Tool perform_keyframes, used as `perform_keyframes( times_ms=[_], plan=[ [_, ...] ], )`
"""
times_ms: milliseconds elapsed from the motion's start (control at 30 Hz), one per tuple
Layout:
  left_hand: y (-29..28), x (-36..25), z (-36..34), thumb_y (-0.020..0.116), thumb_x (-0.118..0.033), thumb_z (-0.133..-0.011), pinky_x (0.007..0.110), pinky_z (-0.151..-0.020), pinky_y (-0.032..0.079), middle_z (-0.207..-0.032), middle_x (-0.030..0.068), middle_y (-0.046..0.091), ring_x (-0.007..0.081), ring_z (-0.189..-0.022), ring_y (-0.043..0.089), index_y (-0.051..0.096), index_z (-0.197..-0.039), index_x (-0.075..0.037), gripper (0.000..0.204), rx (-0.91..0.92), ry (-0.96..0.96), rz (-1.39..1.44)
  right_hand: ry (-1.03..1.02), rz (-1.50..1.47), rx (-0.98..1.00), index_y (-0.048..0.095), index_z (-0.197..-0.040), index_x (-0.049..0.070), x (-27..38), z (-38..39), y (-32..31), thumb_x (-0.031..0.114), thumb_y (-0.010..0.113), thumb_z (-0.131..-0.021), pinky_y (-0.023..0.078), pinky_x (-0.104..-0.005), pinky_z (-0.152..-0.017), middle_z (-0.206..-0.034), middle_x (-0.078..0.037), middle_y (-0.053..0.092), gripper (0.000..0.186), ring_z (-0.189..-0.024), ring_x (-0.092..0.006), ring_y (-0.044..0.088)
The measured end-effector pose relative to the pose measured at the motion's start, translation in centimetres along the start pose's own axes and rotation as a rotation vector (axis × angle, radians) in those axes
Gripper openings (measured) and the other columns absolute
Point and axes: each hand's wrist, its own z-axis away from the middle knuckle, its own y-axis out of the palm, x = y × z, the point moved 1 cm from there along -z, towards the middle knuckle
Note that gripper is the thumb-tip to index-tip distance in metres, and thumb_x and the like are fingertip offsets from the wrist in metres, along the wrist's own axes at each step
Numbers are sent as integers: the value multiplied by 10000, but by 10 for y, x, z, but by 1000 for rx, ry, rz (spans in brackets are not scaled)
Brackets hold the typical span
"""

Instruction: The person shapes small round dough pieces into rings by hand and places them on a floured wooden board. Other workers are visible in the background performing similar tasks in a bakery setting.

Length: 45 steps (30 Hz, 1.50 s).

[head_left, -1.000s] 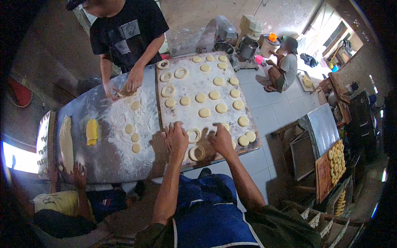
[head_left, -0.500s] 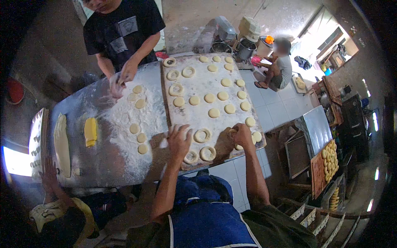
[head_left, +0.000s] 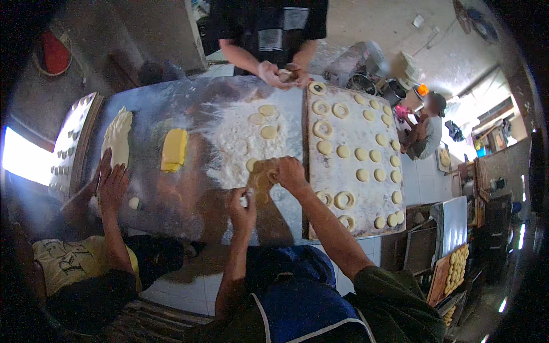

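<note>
My right hand [head_left: 290,174], fingers curled and closed, reaches across to the floured patch [head_left: 231,140] of the metal tabletop. Its fingertips sit at the shaded dough rounds; what they grip is hidden. My left hand [head_left: 242,210] is closed around a small whitish thing [head_left: 244,201], too small to name, just left of those rounds. A pale dough round [head_left: 251,165] lies in the flour near my right fingertips, and another dough round [head_left: 270,132] lies farther back. Beside my right forearm, the floured board [head_left: 357,194] carries flat dough rounds and dough rings [head_left: 344,200].
A co-worker's gloved hands [head_left: 277,74] hold something small at the far side. Another person's hands [head_left: 111,186] press a long dough strip [head_left: 118,137] at left. A yellow block [head_left: 174,150] lies between. A tray of dough rings [head_left: 456,266] stands at right.
My view has swung left. My right hand has gone from the board's right side to the floured tabletop; my left hand has left the board too. The person at left now presses the dough strip.
</note>
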Motion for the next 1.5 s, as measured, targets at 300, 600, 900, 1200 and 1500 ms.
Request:
perform_keyframes(
  times_ms=[300, 600, 900, 1200, 1500],
  plan=[
    [44, -28, -6, 609, -191, -933, 307, -786, 506, -997, 122, 676, 174, -902, 642, 644, -1126, 32, 297, 342, -306, 400, 446, -1114, -60, 476, -1030, 68, 14, 61, -34, -14, 786, -711, 487, -274, -578, -793, -55, 628, 453, -682, -101, 569],
    [54, -42, 9, 511, 6, -920, 301, -863, 487, -980, 91, 623, 167, -953, 602, 473, -1292, -20, 375, 443, -580, 1259, 297, -1349, 210, 420, -1247, 56, 13, 86, -72, 94, 599, -852, 473, -303, -602, -814, -76, 638, 435, -685, -150, 597],
    [82, -86, 26, 503, -200, -864, 282, -709, 460, -952, 55, 524, 149, -806, 546, 405, -1144, -89, 317, 354, -491, 1279, 667, -1325, -148, 618, -796, -75, -9, 119, -86, 445, 401, -965, 462, -351, -630, -674, -140, 616, 589, -652, -183, 586],
    [134, -128, 66, 366, -327, -984, 372, -746, 452, -907, 124, 578, 248, -843, 556, 513, -949, -29, 334, 160, -601, 948, 645, -1180, -416, 610, -690, -94, -26, 158, -99, 440, 358, -997, 454, -462, -620, -607, -264, 579, 666, -581, -356, 578],
    [182, -126, 125, 375, -326, -1008, 377, -713, 478, -764, 177, 594, 329, -713, 593, 554, -867, -21, 381, 436, -482, 920, 568, -1094, -435, 570, -669, -59, -73, 229, -114, 434, 381, -986, 411, -425, -537, -555, -176, 524, 615, -519, -288, 511]
  ],
)
